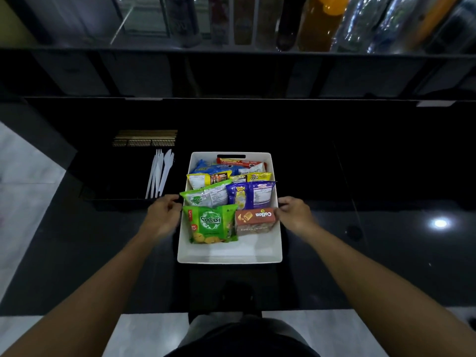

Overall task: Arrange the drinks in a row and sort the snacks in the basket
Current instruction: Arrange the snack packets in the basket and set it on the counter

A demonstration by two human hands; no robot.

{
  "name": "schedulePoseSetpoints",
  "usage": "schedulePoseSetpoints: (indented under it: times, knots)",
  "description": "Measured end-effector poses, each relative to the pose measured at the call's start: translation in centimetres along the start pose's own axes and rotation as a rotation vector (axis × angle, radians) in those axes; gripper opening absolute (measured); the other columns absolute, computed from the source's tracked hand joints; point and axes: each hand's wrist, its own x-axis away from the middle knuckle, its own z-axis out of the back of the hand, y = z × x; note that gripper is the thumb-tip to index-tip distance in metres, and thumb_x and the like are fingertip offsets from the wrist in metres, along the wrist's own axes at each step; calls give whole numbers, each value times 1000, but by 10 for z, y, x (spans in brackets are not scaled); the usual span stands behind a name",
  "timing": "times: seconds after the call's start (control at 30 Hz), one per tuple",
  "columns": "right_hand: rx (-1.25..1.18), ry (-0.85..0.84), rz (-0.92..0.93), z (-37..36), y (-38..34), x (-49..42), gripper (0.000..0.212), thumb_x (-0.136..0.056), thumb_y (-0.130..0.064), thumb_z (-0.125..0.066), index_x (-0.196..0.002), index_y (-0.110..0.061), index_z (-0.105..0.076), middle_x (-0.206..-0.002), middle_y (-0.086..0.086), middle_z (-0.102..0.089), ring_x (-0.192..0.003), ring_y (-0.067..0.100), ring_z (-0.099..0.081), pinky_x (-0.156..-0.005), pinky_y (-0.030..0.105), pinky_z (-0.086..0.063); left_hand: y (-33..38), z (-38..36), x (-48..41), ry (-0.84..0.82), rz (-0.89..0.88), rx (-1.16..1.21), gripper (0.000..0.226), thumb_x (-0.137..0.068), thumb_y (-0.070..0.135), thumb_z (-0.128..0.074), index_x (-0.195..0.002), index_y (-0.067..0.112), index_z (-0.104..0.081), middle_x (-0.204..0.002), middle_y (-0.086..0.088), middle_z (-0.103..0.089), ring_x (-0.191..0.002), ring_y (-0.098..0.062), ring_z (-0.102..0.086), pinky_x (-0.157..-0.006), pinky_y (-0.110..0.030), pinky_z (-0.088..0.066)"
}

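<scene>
clasping the basket (229, 261) by its side rims, with left grip (164, 216) curled over one wall and right grip (292, 213) over the other, just beside the box (255, 220). resting between both grips on the counter (360, 253), packed with snacks (210, 224) in rows. probably light, stiff-walled, apt to slide on the glossy top. best held at mid-rim on both sides and kept level, to avoid toppling soft bags. well beyond both grips, blurred drinks (316, 24).
</scene>
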Motion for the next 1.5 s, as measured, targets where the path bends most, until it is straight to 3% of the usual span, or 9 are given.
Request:
schedulePoseSetpoints:
  times: [0.13, 0.33, 0.47, 0.57, 0.7, 0.83, 1.0, 1.2, 1.5]
  knots:
    - [-10, -127, 19, -2, -1, -8, 33, -90, -26, -73, -121, -26, -63, -102, 1, -75, -82, 17, -73, -63, 40, -64, -1, -5, 2, -105, -45, -59, 27, -98, 27, -51, -118, 20, -67, -105, 0, -66, -102, -22, -64, -82, -28, -43]
    - [-72, -187, 9, 2, -6, -8, 27, -86, -23, -78, -104, -29, -58, -103, 3, -72, -89, 22, -73, -69, 44, -64, -4, -8, 1, -122, -94, -146, 18, -96, 13, -56, -108, 10, -69, -100, -10, -74, -95, -24, -68, -76, -27, -45]
    - [-104, -179, -13, 3, 2, 7, 29, -85, -22, -79, -108, -24, -60, -100, 3, -75, -82, 18, -75, -58, 36, -63, 1, -5, 6, -116, -129, -226, 15, -95, 10, -56, -101, 8, -70, -93, -10, -72, -88, -23, -66, -71, -22, -40]
    - [-125, -193, -26, 2, 11, 22, 29, -86, -22, -77, -112, -20, -63, -95, 2, -77, -77, 18, -76, -62, 41, -64, -1, 4, 15, -144, -175, -241, 18, -96, 11, -55, -106, 8, -69, -96, -13, -72, -86, -24, -66, -72, -21, -40]
    - [-160, -213, -24, 1, 7, 56, 27, -86, -22, -78, -110, -20, -65, -92, 3, -78, -75, 18, -77, -64, 41, -64, -14, 24, 33, -187, -217, -191, 20, -95, 12, -56, -110, 11, -69, -96, -10, -74, -90, -22, -69, -79, -27, -51]
    - [-173, -189, -7, -7, -9, 100, 27, -85, -18, -79, -108, -13, -66, -88, 7, -79, -74, 23, -77, -63, 43, -63, -25, 53, 60, -196, -269, -172, 13, -93, 11, -57, -96, 10, -70, -90, -10, -73, -85, -22, -69, -80, -33, -54]
    - [-175, -146, 81, -11, -44, 154, 30, -84, -18, -80, -110, -8, -69, -90, 8, -78, -77, 23, -77, -67, 44, -64, -33, 101, 89, -135, -359, -214, 12, -90, 9, -56, -86, 12, -67, -78, -13, -72, -73, -26, -69, -68, -30, -53]
    - [-143, -80, 203, -4, -106, 204, 27, -87, -21, -77, -110, -10, -68, -85, 10, -78, -72, 22, -77, -61, 40, -63, -20, 176, 120, -36, -435, -249, 13, -93, 12, -54, -94, 6, -66, -86, -13, -69, -81, -28, -66, -68, -32, -48]
    - [-105, -18, 411, 61, -229, 257, 29, -93, -26, -69, -93, 3, -73, -81, 15, -77, -66, 24, -75, -50, 29, -57, 50, 302, 141, 134, -578, -252, 18, -94, 12, -58, -103, 7, -73, -99, -10, -73, -95, -25, -67, -85, -39, -53]
